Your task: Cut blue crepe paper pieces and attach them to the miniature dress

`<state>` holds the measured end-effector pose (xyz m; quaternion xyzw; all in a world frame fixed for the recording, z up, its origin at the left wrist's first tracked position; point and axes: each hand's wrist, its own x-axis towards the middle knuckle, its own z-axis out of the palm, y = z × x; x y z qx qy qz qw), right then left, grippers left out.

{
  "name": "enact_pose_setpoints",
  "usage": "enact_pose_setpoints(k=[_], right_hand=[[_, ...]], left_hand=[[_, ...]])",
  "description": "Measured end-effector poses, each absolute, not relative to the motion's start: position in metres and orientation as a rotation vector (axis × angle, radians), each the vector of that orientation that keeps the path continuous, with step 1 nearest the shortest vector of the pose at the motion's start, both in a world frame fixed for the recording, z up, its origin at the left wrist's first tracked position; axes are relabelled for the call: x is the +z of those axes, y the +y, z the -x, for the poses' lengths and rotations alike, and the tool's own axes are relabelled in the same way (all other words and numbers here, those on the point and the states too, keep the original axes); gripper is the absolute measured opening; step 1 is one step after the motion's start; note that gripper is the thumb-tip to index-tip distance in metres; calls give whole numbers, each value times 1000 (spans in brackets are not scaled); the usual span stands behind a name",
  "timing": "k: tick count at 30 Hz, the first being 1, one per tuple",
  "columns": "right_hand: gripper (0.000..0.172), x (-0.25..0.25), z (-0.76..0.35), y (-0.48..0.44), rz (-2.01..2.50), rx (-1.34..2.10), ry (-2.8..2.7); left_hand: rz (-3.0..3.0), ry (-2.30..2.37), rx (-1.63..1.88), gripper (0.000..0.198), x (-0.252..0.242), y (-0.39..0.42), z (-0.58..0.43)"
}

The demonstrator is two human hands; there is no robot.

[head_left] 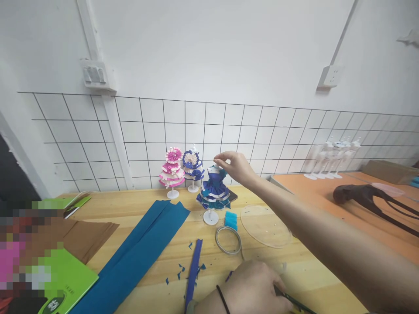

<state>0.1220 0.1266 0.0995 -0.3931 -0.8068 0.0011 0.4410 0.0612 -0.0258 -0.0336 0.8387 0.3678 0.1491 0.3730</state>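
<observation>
A small mannequin in a blue paper dress stands on a white base on the wooden table. My right hand reaches over from the right and pinches the top of this figure with its fingertips. My left hand, with a black band on the wrist, rests closed near the front edge of the table. It grips a thin dark green tool whose kind I cannot make out. A blue paper strip and small blue scraps lie just left of that hand.
A pink dress figure and a blue-cream one stand by the grid wall. A tape ring, clear disc, large blue sheet, brown paper and green booklet lie about. White mannequins stand on the orange table.
</observation>
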Motion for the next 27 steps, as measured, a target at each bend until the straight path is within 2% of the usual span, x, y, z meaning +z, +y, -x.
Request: enact_pose_setpoints(k=[19,27], right_hand=[[29,89,-127,133,997,163,-1980],[36,83,-151,115,1047,156,-1804]], left_hand=[[-2150,935,360,28,-23,-28,-59],[-2177,986,322,23,-27,-30,-60]])
